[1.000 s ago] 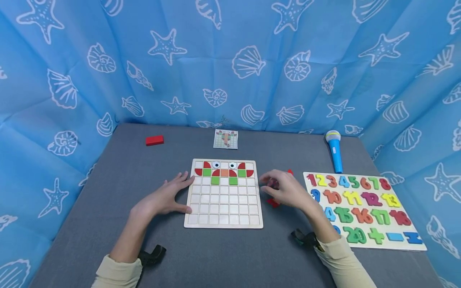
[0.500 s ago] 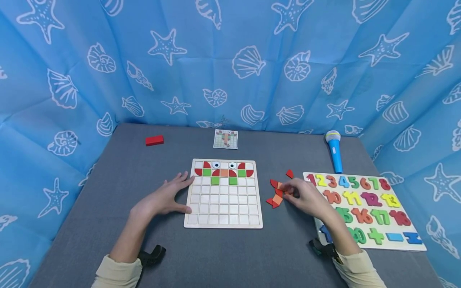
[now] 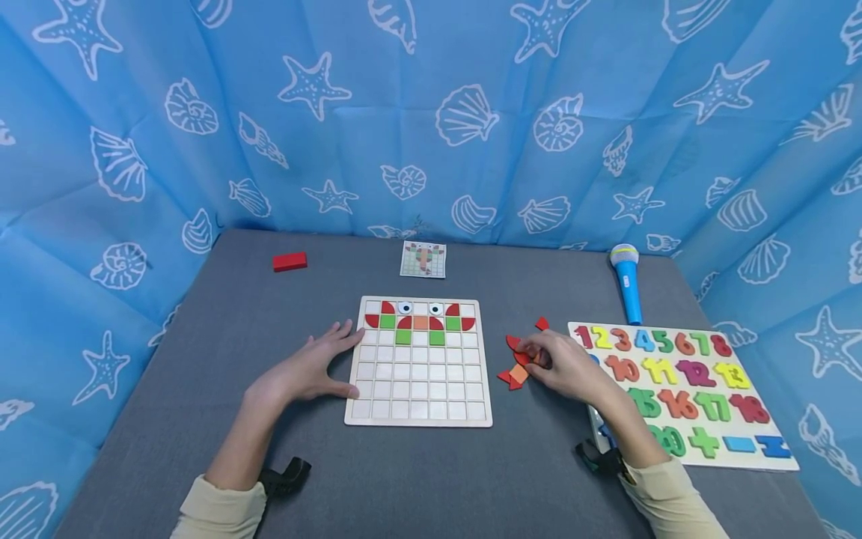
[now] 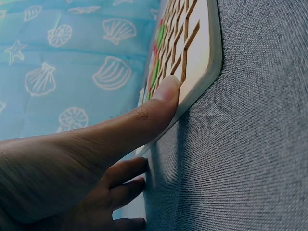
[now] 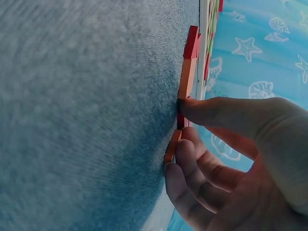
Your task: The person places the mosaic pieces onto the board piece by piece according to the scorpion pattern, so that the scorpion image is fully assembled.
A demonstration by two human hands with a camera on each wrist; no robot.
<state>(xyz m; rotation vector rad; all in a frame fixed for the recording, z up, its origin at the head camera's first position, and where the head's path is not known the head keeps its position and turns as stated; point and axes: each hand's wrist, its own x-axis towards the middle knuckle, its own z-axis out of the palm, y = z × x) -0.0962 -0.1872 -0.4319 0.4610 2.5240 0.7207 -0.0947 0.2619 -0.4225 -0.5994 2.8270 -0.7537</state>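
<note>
My left hand rests spread along the left side of a pale wooden grid board. Its thumb lies on the board's rim, and the other fingers reach the left edge higher up. Red, green and orange tiles and two eye tiles fill squares in the board's upper rows. Right of it, my right hand is low over a loose group of tiles, with curled fingers touching an orange tile. The thumb is at a red tile; I cannot tell whether it is pinched. Another orange tile lies beside the thumb.
A small pattern card lies behind the board, and a red block at the back left. To the right are a number puzzle board and a blue toy microphone. A shell-patterned blue curtain surrounds the grey table.
My right hand has moved right from beside the board's edge to the loose tiles, uncovering several of them. It barely shifts in the last half second. My left hand stays where it was.
</note>
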